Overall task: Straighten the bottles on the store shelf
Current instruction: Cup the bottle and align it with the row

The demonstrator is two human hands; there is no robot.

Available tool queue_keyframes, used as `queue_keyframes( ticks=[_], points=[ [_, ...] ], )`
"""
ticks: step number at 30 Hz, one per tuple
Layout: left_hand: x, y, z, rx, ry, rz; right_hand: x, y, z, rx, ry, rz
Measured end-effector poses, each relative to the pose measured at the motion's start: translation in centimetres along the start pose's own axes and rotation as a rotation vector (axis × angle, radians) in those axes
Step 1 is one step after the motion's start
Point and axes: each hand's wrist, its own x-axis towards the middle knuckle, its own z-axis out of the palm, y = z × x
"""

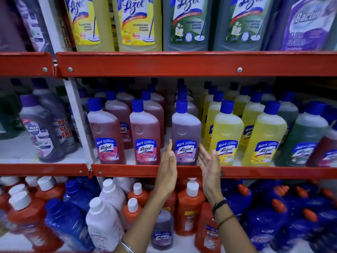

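Observation:
A purple Lizol bottle (186, 134) with a blue cap stands upright at the front of the middle shelf (127, 170). My left hand (166, 170) is open just left of its base, fingers pointing up. On the other side my right hand (209, 165) is open too, palm turned toward the bottle. Neither hand clearly touches it. Two pink Lizol bottles (145, 137) stand to its left, and yellow Lizol bottles (228, 136) stand to its right, all upright in rows reaching back.
Red shelf rails (182, 63) cross above and below. Large Lizol bottles (138, 24) fill the top shelf. Orange, white and blue bottles (189, 207) crowd the bottom shelf under my arms. A white upright post (78, 121) separates purple bottles (42, 128) at left.

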Motion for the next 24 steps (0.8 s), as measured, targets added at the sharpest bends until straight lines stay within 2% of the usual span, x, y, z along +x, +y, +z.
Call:
queue_keyframes(
  ticks=[4,6,8,10,12,15,20,24],
  points=[
    [-0.1,-0.1,0.6,0.009,0.039,0.036,-0.2,-0.4,0.0,-0.018,-0.021,-0.026],
    [-0.8,0.0,1.4,0.048,0.166,0.113,-0.5,-0.8,-0.1,-0.064,-0.004,-0.073],
    [-1.9,0.0,2.5,0.051,0.296,0.217,-0.8,-1.4,-0.7,-0.130,0.069,-0.202],
    [-3.2,0.1,3.7,0.029,0.321,0.285,-0.9,-1.9,-2.1,-0.150,0.176,-0.346],
    [-3.8,0.4,4.9,0.001,0.252,0.314,-0.6,-2.7,-3.9,-0.139,0.282,-0.439],
    [-3.4,1.1,6.8,-0.009,0.116,0.312,0.4,-3.3,-6.2,-0.173,0.338,-0.411],
    [-0.5,1.2,9.6,-0.089,0.029,0.087,1.4,-3.4,-8.0,-0.223,0.248,-0.203],
    [0.6,0.8,10.7,-0.138,-0.050,0.025,1.9,-4.3,-9.0,-0.222,0.155,-0.131]
  ],
)
